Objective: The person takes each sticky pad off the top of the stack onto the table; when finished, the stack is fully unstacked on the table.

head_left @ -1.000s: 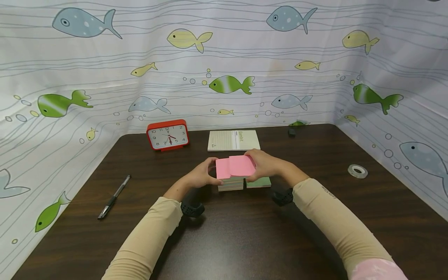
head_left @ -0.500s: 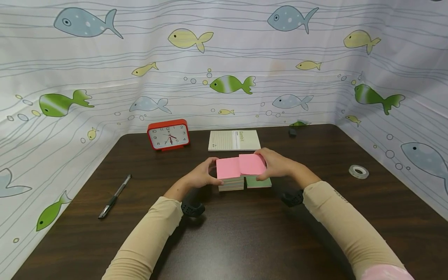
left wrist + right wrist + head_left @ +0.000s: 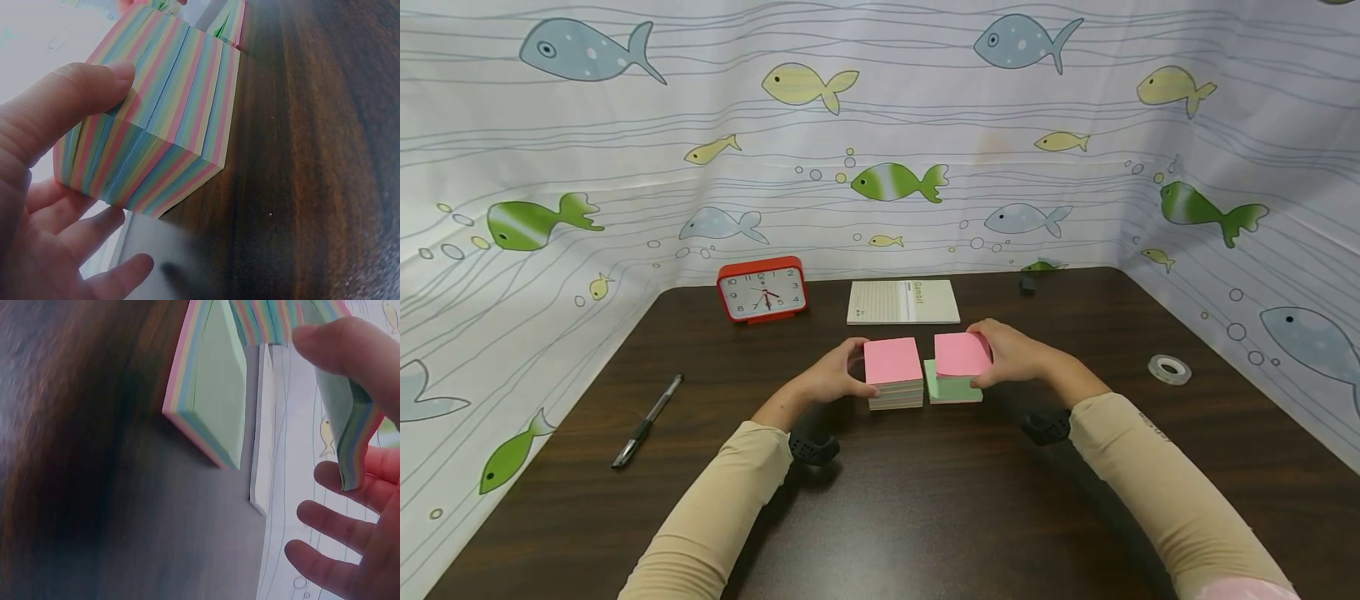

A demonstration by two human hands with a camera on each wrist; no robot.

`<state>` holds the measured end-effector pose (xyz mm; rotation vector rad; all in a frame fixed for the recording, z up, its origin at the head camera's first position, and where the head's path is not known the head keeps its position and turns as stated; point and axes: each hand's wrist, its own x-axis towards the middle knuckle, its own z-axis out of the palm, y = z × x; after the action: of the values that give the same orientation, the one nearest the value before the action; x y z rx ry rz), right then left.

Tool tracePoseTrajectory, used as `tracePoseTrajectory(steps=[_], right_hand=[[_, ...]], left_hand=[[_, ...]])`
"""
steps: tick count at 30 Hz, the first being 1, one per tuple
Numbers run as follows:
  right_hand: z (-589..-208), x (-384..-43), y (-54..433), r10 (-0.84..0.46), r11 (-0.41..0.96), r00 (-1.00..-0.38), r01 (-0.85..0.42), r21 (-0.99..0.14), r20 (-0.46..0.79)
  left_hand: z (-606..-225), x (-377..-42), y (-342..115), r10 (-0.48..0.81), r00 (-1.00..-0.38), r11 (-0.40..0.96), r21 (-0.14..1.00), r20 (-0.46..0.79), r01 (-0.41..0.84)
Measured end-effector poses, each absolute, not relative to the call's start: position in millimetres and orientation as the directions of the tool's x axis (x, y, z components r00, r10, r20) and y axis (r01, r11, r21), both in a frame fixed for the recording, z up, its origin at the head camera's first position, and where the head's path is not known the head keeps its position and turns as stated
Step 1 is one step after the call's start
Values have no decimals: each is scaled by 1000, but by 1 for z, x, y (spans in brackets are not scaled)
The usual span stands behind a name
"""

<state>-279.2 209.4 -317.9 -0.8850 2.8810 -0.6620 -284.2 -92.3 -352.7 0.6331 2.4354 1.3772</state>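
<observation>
A tall stack of sticky notes (image 3: 891, 362), pink on top with striped pastel sides, stands on the table. My left hand (image 3: 831, 374) grips its left side, thumb on the near face; the left wrist view shows the stack's striped layers (image 3: 169, 94) close up. My right hand (image 3: 1011, 354) pinches a thin pad of sticky notes (image 3: 962, 354), pink above and green beneath. That pad hangs above a low green-topped pad (image 3: 946, 390) lying right of the stack. In the right wrist view a gap separates the held pad (image 3: 353, 437) from the low pad (image 3: 215, 394).
Behind the stack lies a notebook (image 3: 902, 302), with a red alarm clock (image 3: 762, 290) to its left. A pen (image 3: 647, 421) lies at left, a roll of tape (image 3: 1169, 369) at right. A small dark block (image 3: 1027, 285) sits at the back. Fish-patterned cloth (image 3: 880, 125) encloses the table.
My right hand has moved right with the thin pad, off the tall stack and over the low green-topped pad. My left hand stays on the stack.
</observation>
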Motion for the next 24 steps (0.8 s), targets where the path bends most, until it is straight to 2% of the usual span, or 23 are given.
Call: tracePoseTrajectory(steps=[24], right_hand=[[-326,-280,251,-501,819,-866,-474,-324,-1]], left_hand=[[-352,-284,-92,495,-868,457,856,-17,243]])
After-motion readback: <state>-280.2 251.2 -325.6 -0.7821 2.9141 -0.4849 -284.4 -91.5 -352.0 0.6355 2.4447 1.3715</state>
